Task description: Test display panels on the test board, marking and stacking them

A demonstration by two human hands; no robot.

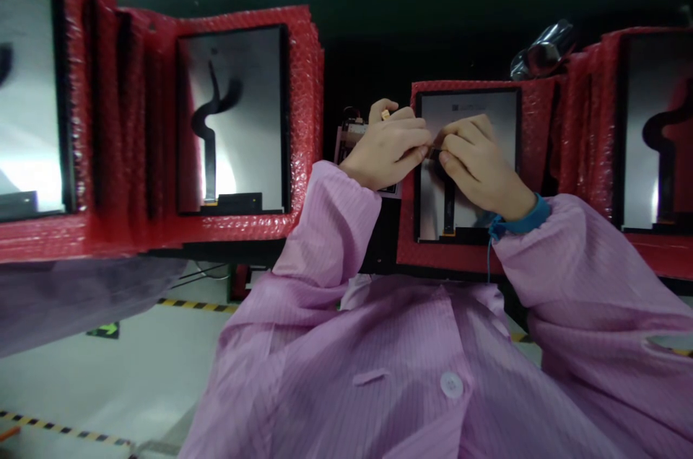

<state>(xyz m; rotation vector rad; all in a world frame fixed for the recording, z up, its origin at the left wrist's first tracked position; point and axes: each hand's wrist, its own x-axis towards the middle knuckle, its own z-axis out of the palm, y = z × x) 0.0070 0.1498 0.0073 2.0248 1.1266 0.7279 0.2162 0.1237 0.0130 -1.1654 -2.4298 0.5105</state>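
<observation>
My right hand [479, 167] is closed in a pinch on the dark flex cable [449, 206] of a display panel [487, 104]. The cable runs up from the panel's lower edge. My left hand [393, 145] meets it from the left, thumb and fingers pinched on a small brownish connector [432, 153] at the cable's end. Fingertips hide most of the join. A small yellow piece [385, 115] shows between the left fingers, its kind unclear. The panel lies back side up on red bubble wrap [533, 130]. Partly behind my left hand is a circuit board [353, 130] with wires.
To the left, another panel [249, 120] rests on a stack of red bubble-wrap sleeves [300, 120], with a further panel [32, 98] beyond. More sleeves and a panel [657, 84] stand at right. Clear crumpled plastic [541, 51] lies behind. A blue wrist strap [522, 217] trails a cord.
</observation>
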